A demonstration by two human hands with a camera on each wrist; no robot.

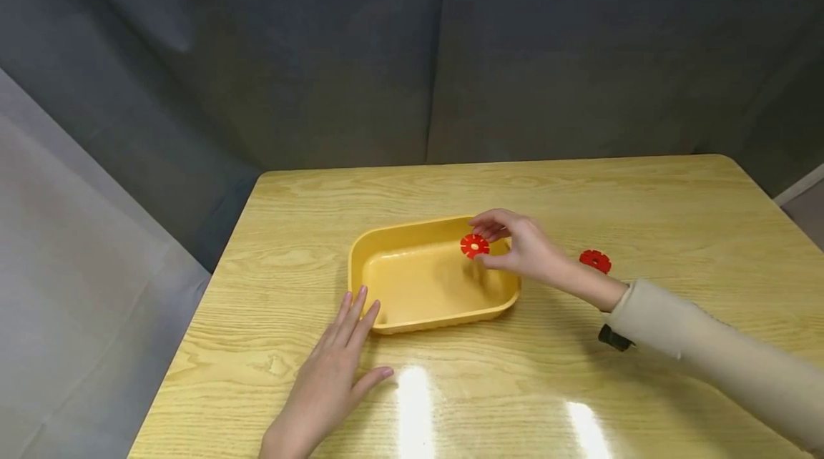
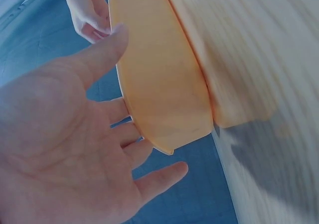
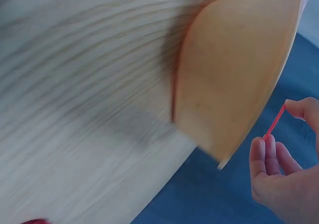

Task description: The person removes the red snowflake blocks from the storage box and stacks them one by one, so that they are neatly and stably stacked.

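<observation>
A red notched disc with a hole in its middle is pinched between the thumb and fingers of my right hand. The hand holds it above the right end of a yellow plastic basin. In the right wrist view the disc appears edge-on between the fingertips. My left hand has its fingers straight and spread, the fingertips at the basin's near left corner. The left wrist view shows those fingers reaching behind the basin's rim, their tips partly hidden.
A second red notched disc lies on the wooden table, right of the basin and partly behind the right forearm. Under the right sleeve a dark object shows. A dark curtain hangs behind the table's far edge.
</observation>
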